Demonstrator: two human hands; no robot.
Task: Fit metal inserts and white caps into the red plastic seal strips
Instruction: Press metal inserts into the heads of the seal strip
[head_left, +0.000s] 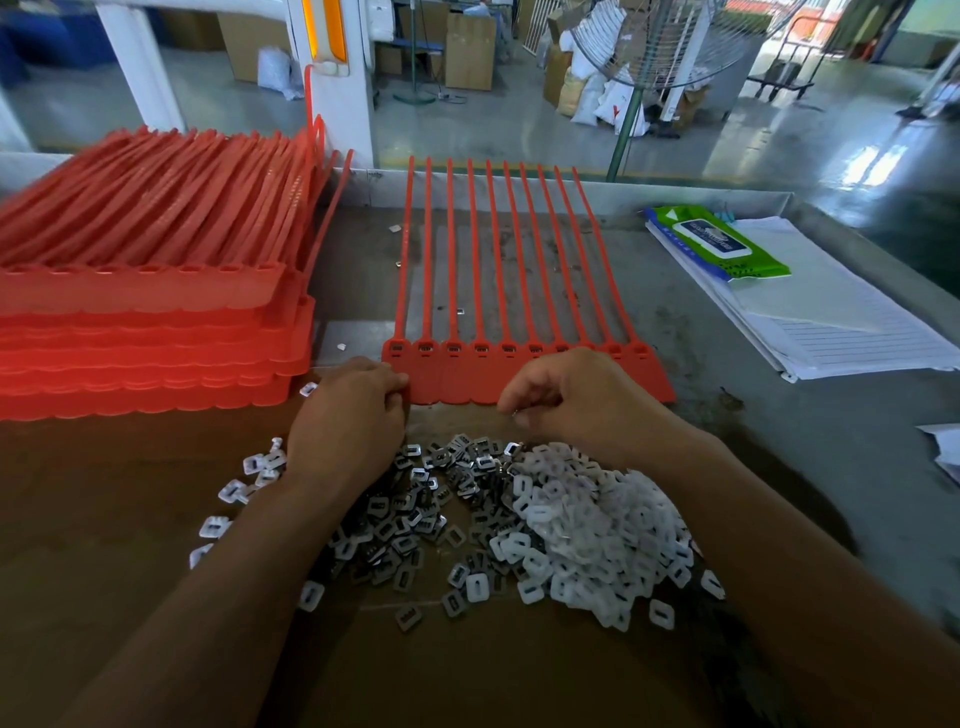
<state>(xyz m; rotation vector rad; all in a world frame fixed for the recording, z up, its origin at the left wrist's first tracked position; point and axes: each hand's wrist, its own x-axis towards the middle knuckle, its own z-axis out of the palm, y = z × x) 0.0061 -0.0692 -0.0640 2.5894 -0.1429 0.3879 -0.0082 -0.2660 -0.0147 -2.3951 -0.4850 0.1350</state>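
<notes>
By L hand, R hand: 1 sheet, approx 10 strips.

Red seal strips, white caps, silvery inserts, green wipes pack

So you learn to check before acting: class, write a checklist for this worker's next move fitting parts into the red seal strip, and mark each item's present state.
1. Seal strip lies flat before the hands: ok.
2. Left hand holds the strip's left corner: ok.
3. Right hand has a part pinched: cannot tell.
4. Metal inserts piled close to the hands: ok.
5. White caps piled beside them: ok.
6. The strip's sockets already filled: cannot tell.
</notes>
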